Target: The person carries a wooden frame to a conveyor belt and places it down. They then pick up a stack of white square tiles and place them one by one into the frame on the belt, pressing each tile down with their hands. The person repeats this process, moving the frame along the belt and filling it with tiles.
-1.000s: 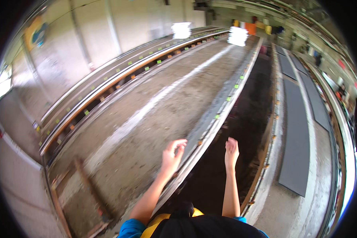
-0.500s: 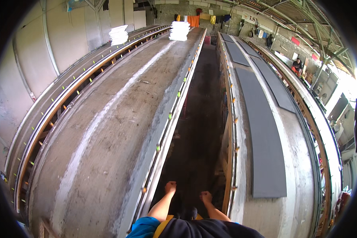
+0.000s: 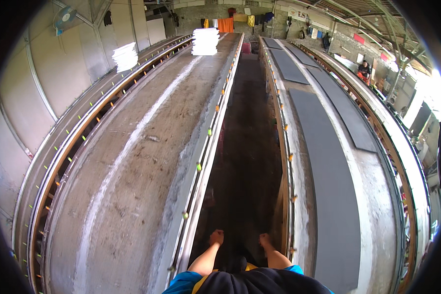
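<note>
Over the dark aisle between two long tables, my left hand [image 3: 216, 238] is curled closed, with nothing seen in it. My right hand [image 3: 265, 240] is likewise closed, held apart from the left and near the right table's edge. Neither touches a table. To my left runs a long worn tabletop [image 3: 127, 196] with a whitish stripe down its length. On the right table [image 3: 372, 196] lie long flat dark grey panels [image 3: 328, 176] in two rows. A stack of white sheets [image 3: 205, 42] stands at the left table's far end.
Small green and orange pegs [image 3: 199, 167] line the table rails. Another white stack [image 3: 125, 57] is on the table by the left wall. A fan [image 3: 64, 19] hangs there. Cloths [image 3: 225, 25] hang at the back. A person [image 3: 364, 71] is at the far right.
I have moved forward along the aisle; the white stacks look nearer and the long grey panel now reaches beside me. My hands have shifted a little to the right in view, both still closed.
</note>
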Demonstrator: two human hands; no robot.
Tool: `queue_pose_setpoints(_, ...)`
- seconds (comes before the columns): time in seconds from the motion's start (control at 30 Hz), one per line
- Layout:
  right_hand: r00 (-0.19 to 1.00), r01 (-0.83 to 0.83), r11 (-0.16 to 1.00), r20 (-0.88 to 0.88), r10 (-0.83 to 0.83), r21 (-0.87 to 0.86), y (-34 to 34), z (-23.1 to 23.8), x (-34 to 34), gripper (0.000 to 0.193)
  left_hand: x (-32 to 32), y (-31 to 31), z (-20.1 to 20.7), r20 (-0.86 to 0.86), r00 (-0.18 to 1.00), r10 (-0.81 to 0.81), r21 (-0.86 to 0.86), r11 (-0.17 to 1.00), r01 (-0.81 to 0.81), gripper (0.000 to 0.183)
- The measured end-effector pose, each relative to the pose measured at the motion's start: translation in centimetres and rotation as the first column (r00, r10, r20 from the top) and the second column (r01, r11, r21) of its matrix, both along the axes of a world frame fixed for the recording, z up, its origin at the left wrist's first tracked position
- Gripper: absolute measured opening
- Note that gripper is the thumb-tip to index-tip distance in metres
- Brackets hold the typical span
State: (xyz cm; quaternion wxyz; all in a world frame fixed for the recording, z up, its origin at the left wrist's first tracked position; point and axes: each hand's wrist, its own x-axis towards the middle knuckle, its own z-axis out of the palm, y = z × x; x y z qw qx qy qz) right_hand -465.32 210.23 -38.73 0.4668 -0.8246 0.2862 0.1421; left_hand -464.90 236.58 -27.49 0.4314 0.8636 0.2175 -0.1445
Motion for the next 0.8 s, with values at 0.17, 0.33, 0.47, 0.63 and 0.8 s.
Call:
queue_pose_setpoints(0.17,0.995,0.087,0.928,-0.082,-0.062,0.361,0.3,1.2,10.9,0.021,10.8,-1.6,-2.5,0.155,0.976,-0.151,-0.126,0.977,0.171,0.021)
queue_pose_setpoints(0.33,0.969,0.215,0.891,-0.203,-0.143,0.400,-0.4,3.2,24.0,0.022,22.7,-2.5,-1.9,0.195,0.945,-0.264,-0.021,0.962,0.273,0.023)
queue_pose_setpoints(0.47,0.984,0.176,0.898,-0.109,-0.144,0.403,-1.6,3.1,31.9,0.023,31.0,-3.5,-1.9,0.187,0.956,-0.228,0.004,0.973,0.231,0.026)
queue_pose_setpoints(0.63,0.966,0.244,0.856,-0.196,-0.171,0.456,-2.9,2.5,43.4,0.020,41.4,-4.9,-3.2,0.109,0.968,-0.227,0.093,0.972,0.217,0.028)
queue_pose_setpoints(0.8,0.963,0.241,0.874,-0.218,-0.160,0.423,-6.0,-2.4,55.9,0.018,54.9,-8.1,-2.5,0.016,0.904,-0.428,0.173,0.891,0.419,0.028)
